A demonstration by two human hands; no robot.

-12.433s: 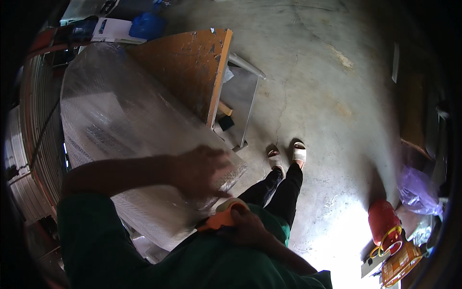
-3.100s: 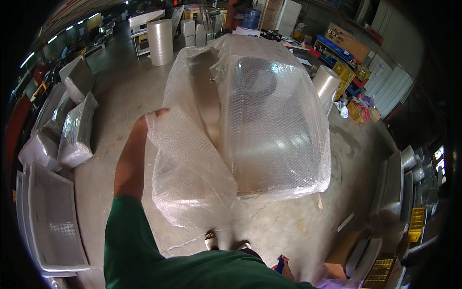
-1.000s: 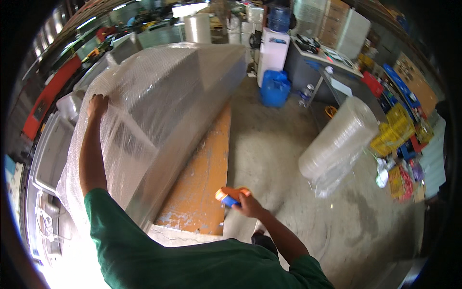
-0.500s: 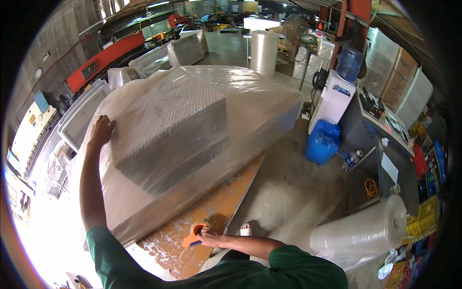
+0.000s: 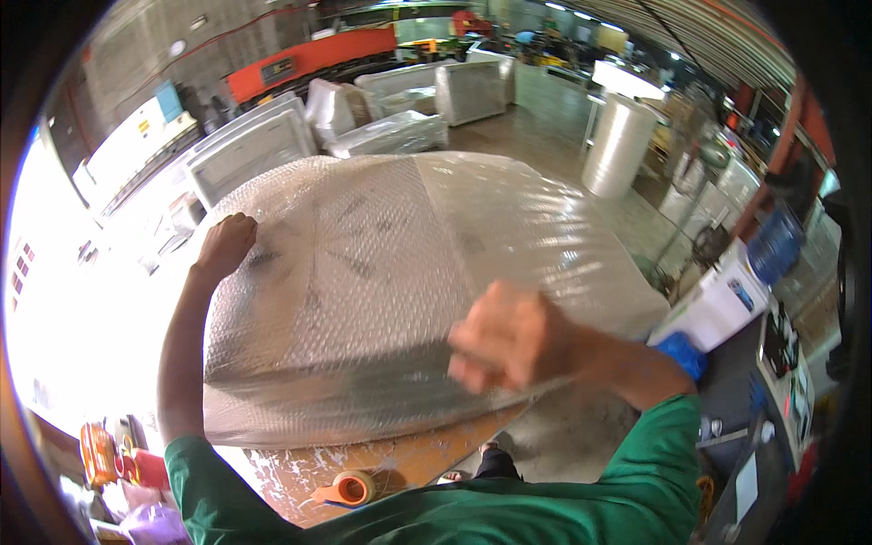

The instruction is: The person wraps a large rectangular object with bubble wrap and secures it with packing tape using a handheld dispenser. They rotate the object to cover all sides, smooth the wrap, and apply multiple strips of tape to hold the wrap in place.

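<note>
A large boxy object wrapped in clear bubble wrap [image 5: 363,272] lies on a worn brown tabletop [image 5: 427,459]. My left hand [image 5: 229,243] is closed at the wrap's far left edge, fingers curled onto the film. Over the near right part of the bundle, my right hand [image 5: 513,338] is raised and blurred. Its fingers are curled in, and anything inside them is hidden. An orange tape dispenser [image 5: 350,489] with a roll of tape rests on the tabletop's near edge, apart from both hands.
Wrapped panels [image 5: 468,91] stand behind the bundle. A bubble wrap roll [image 5: 619,145] stands upright at the back right. To the right are a white water dispenser [image 5: 713,295] with a blue bottle [image 5: 777,243] and a grey desk [image 5: 740,386]. Coloured bags [image 5: 150,522] sit at lower left.
My right hand has let go of the tape dispenser and risen over the bundle. My left hand has curled from lying on the wrap. The view has swung to the right-tilted side.
</note>
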